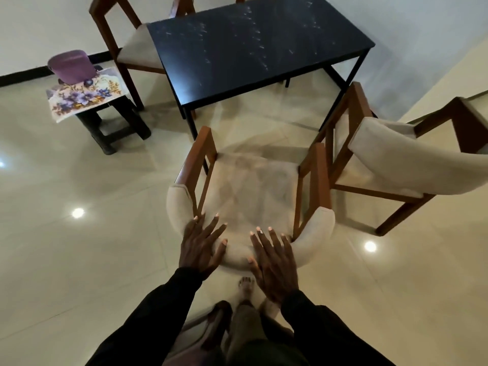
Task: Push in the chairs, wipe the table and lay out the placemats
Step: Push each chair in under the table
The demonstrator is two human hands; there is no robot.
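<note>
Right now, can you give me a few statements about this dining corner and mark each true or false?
1. The left hand and right hand rest with straight fingers on the padded back of the near chair. True.
2. That chair is tucked under the black table. False: bare floor shows between them.
3. The floral placemats lie on the table. False: they lie on the dark stool, by a purple container.
4. The tabletop shows pale streaks. True.
</note>
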